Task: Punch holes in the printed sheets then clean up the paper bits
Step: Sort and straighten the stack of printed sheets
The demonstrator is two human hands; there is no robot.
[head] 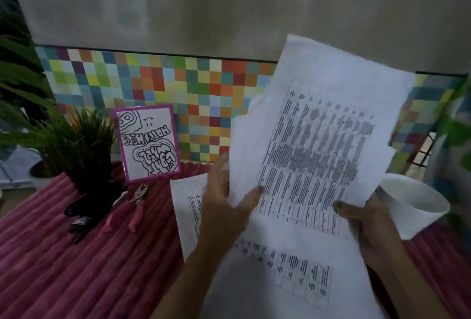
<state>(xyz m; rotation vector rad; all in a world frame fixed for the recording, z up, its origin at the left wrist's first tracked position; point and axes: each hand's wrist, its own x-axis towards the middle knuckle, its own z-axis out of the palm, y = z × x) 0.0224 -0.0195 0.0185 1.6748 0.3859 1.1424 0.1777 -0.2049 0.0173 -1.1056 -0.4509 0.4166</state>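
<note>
Left hand [224, 206], fingers spread, and right hand [369, 224] pinch the printed sheets [318, 140] by the near end, long axis rising toward the surface's [76, 267] far edge, white cup [413, 201] just beside.

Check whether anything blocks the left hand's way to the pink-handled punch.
Nothing visible does. The left hand grips the printed sheets; the pink-handled punch lies to its left on the red cloth, with only cloth and a flat sheet between.
</note>
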